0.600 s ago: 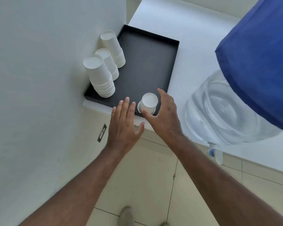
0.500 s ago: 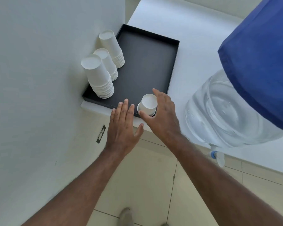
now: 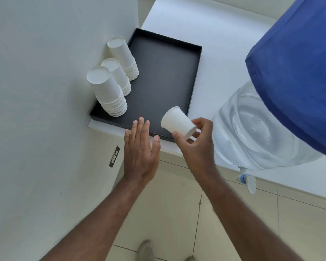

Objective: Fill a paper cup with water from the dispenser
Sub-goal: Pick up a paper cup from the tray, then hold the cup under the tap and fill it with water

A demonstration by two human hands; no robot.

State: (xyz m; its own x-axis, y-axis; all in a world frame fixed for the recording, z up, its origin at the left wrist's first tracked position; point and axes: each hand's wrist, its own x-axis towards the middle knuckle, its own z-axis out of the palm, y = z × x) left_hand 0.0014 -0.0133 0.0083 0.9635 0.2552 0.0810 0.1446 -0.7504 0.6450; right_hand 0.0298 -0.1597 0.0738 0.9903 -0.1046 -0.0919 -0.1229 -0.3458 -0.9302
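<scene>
Paper cup (image 3: 178, 122) tilted, clamped in right hand (image 3: 195, 142) grip | left hand (image 3: 140, 149) spread flat | three cup stacks (image 3: 109, 93) on tray (image 3: 164, 72)

Tray (image 3: 164, 76) lies on the counter (image 3: 224, 34), its left edge against the wall (image 3: 45, 72) at 9 o'clock. Three inverted cup stacks (image 3: 109, 93) stand in the tray along that wall edge, in a row running from 7 toward 12 o'clock. Water bottle (image 3: 256, 129) stands on the counter at 3 o'clock of the tray, apart from it; its tap (image 3: 248, 180) projects past the counter's front edge at 6 o'clock. Single paper cup (image 3: 177, 122), tilted, sits in the right hand (image 3: 196, 142) above the tray's 5 o'clock corner. Left hand (image 3: 141, 147) lies flat at 9 o'clock of the right hand, over the tray's front edge.
</scene>
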